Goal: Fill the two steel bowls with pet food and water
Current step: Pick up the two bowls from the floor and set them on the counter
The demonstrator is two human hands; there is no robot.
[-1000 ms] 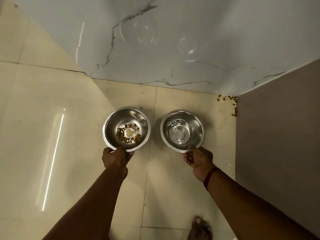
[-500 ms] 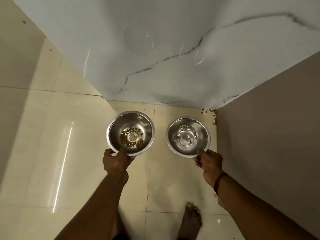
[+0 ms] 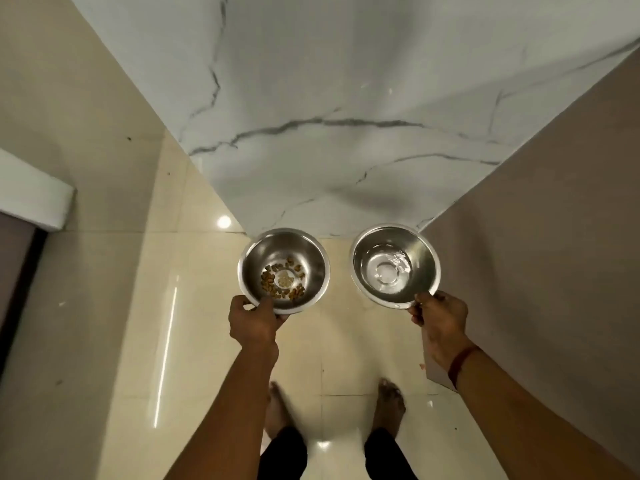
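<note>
Two steel bowls are held in the air above the floor. My left hand (image 3: 254, 322) grips the near rim of the left steel bowl (image 3: 313, 258), which holds a few brown kibble pieces (image 3: 277, 284) on its bottom. My right hand (image 3: 438, 318) pinches the near rim of the right steel bowl (image 3: 420, 252). That one holds a shallow layer of clear water (image 3: 386, 271). Both bowls are roughly level, side by side, a hand's width apart.
A white marble wall (image 3: 346, 116) rises straight ahead and a grey-brown panel (image 3: 554, 254) closes the right side. Beige glossy floor tiles (image 3: 194, 341) lie below. My two bare feet (image 3: 391, 405) stand under the bowls. A white ledge (image 3: 31, 195) juts in at the left.
Both bowls have been lifted off the floor, one in each hand, and the view has risen as I stand up. The spilled kibble in the corner has left the view.
</note>
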